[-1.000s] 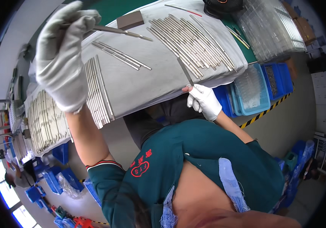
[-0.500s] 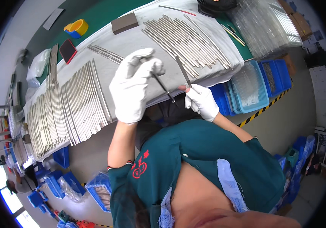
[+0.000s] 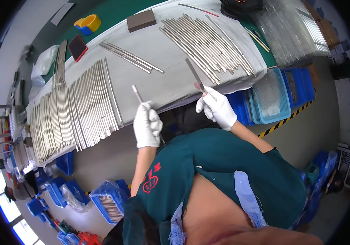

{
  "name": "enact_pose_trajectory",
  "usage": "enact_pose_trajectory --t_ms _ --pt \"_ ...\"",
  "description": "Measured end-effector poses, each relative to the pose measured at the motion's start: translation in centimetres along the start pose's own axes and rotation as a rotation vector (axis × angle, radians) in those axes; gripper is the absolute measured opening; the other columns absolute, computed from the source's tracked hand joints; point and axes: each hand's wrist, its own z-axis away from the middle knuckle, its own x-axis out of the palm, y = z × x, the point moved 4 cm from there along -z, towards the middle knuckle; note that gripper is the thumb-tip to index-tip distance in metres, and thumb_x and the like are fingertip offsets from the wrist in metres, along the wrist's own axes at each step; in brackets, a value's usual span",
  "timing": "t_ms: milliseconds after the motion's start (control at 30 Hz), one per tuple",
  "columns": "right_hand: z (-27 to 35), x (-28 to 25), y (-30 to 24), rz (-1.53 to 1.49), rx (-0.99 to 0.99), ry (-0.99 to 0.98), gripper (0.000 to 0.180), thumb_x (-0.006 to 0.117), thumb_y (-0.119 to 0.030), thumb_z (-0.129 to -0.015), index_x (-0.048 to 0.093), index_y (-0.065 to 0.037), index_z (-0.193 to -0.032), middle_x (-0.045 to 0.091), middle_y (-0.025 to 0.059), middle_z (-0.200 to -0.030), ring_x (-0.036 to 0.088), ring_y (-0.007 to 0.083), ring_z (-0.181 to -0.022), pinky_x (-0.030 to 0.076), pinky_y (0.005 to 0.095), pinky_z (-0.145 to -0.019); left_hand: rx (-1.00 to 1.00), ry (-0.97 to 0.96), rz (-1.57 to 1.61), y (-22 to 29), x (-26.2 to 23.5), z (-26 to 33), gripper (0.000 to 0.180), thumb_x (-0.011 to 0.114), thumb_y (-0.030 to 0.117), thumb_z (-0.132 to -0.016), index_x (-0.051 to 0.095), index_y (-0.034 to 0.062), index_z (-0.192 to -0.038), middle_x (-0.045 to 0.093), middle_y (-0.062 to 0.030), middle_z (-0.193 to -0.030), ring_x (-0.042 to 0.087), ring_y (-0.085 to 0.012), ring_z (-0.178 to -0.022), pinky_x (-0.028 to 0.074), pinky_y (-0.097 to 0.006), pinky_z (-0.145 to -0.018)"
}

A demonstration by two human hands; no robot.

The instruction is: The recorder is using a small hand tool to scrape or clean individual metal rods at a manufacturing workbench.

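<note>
My left hand [image 3: 147,125], in a white glove, is closed around a thin metal rod [image 3: 137,93]. One end of the rod sticks up beyond the fingers, over the front of the table. A narrow, flat dark strip like a file [image 3: 193,73] is gripped in my gloved right hand [image 3: 220,109], tilted up to the left; a bare fingertip shows at its lower end. Ahead of my hands, several loose rods [image 3: 132,58] lie on the white cloth [image 3: 158,83]. A row of rods [image 3: 89,104] covers the left side, and a second spread of rods [image 3: 207,49] lies at the right.
At the back are a brown-grey block [image 3: 141,21], a yellow and blue tape dispenser [image 3: 88,24] and a red-edged phone [image 3: 77,47]. Blue baskets [image 3: 271,116] stand beside the table at right. A blue bin of rods [image 3: 109,206] is on the floor at lower left.
My left hand has come down and nearer my body, and the rod now points up away from me instead of down to the right. My right hand has barely moved.
</note>
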Motion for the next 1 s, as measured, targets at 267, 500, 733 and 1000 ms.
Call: enact_pose_trajectory --t_ms 267,500,733,1000 --pt "-0.1 -0.7 -0.4 0.795 -0.054 -0.072 0.043 0.045 -0.018 -0.093 0.042 -0.026 -0.135 0.061 0.0016 -0.065 0.051 0.0109 -0.046 0.045 0.023 -0.05 -0.038 -0.372 -0.493 0.9 2.6 0.5 0.026 0.051 0.019 -0.092 0.06 -0.0027 -0.103 0.058 -0.0029 -0.065 0.028 -0.0033 -0.041 0.022 -0.018 -0.041" --pt "-0.5 -1.6 0.0 1.268 -0.27 0.04 0.039 0.053 -0.019 -0.088 0.053 -0.029 -0.125 0.058 0.0047 -0.055 0.061 0.0175 -0.051 0.049 0.0284 -0.053 -0.214 -0.181 -0.553 -2.3 0.6 0.4 0.029 0.049 0.024 -0.093 0.061 0.0011 -0.107 0.053 -0.0005 -0.058 0.035 -0.0034 -0.035 0.026 -0.018 -0.032" --pt "0.6 -1.1 -0.1 1.256 -0.485 -0.054 0.04 0.061 -0.012 -0.081 0.059 -0.027 -0.119 0.057 0.0053 -0.055 0.057 0.0184 -0.045 0.046 0.0285 -0.046 -0.176 -0.207 -0.48 -2.5 0.1 -0.5 0.031 0.054 0.02 -0.091 0.058 0.0015 -0.115 0.053 0.001 -0.059 0.033 -0.0028 -0.038 0.025 -0.019 -0.036" --pt "-1.1 1.0 0.2 1.476 -0.561 -0.057 0.04 0.058 -0.017 -0.083 0.056 -0.033 -0.12 0.052 0.0087 -0.051 0.052 0.0264 -0.043 0.043 0.0362 -0.042 -0.04 -0.165 -0.576 -2.5 0.1 -0.5 0.029 0.056 0.014 -0.089 0.059 -0.0009 -0.114 0.05 0.0014 -0.061 0.041 -0.004 -0.053 0.034 -0.019 -0.05"
